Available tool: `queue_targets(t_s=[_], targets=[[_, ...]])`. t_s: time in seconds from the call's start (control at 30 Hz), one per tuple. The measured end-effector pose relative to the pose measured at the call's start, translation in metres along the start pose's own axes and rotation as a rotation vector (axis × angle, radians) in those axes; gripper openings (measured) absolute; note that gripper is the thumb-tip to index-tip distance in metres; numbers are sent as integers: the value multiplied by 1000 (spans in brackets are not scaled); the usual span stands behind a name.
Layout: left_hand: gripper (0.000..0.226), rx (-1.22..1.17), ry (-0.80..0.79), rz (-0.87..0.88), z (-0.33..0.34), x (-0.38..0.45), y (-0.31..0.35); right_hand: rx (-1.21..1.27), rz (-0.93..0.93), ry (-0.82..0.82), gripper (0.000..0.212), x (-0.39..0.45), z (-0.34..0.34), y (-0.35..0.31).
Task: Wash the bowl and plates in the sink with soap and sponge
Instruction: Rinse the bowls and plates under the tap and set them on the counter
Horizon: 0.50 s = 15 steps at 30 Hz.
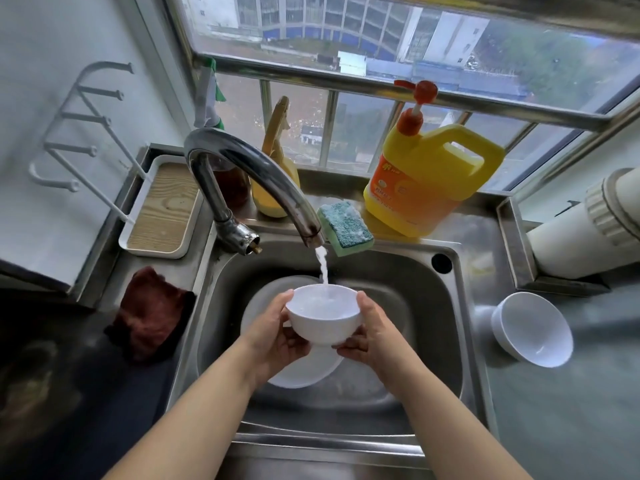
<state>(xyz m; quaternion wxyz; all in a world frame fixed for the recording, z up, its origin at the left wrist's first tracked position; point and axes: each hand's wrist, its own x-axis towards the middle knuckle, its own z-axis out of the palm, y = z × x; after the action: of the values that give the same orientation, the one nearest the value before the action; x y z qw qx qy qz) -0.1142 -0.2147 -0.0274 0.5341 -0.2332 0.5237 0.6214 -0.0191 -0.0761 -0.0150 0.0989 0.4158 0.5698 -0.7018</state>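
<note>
Both hands, left hand (pixel 277 332) and right hand (pixel 372 329), fingers curled round a small white round bowl (pixel 323 315), hold it over the stainless steel sink (pixel 429 306) under the curved chrome tap's (pixel 249 174) water stream (pixel 322 268), above a white plate (pixel 258 303).

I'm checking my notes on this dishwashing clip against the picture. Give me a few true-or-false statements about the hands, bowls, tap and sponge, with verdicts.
1. Both hands hold one bowl under running water. True: left hand and right hand cup its sides.
2. The sponge is in the right hand. False: it sits on the sink's back rim.
3. A plate lies in the basin below the bowl. True.
4. The second bowl lies in the basin. False: it rests on the counter to the right.
5. The tap is off. False: water is running.
</note>
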Motion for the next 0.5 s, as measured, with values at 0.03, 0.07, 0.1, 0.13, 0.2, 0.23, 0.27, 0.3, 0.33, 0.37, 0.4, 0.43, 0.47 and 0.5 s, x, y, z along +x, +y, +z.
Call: queue_targets(t_s=[0.03,0.07,0.1,0.13,0.2,0.23,0.27,0.3,0.33,0.37,0.4,0.43,0.47,0.5], targets=[[54,7,21,-43,0,1,2,-56,-52,16,48,0,3,0],[58,16,37,-82,1,1,3,-87,-98,51,61,3,4,2],[63,26,49,-116,2,2,5,-96,-125,79,69,9,3,7],[68,38,60,-138,3,3,6,-116,-149,92,74,15,2,13],[78,78,77,-164,5,5,7,-136,-139,73,82,12,4,11],[81,102,79,-173,6,6,7,-127,-111,68,85,9,5,5],[83,133,77,-176,6,6,7,-105,-83,75,86,7,5,1],[83,172,81,-169,5,7,6,-80,-54,81,85,8,6,-3],[80,214,89,-148,4,8,5,-61,-34,86,83,9,7,-6],[75,239,96,-113,2,10,4,-47,-6,91,83,12,9,-8],[67,238,95,-71,0,11,4,-22,37,100,80,14,10,-10],[60,216,89,-25,-1,12,4,23,74,104,73,16,12,-12],[55,181,82,25,-2,13,5,68,100,104,63,16,13,-13],[51,140,76,69,-3,13,7,106,131,98,57,17,15,-14]])
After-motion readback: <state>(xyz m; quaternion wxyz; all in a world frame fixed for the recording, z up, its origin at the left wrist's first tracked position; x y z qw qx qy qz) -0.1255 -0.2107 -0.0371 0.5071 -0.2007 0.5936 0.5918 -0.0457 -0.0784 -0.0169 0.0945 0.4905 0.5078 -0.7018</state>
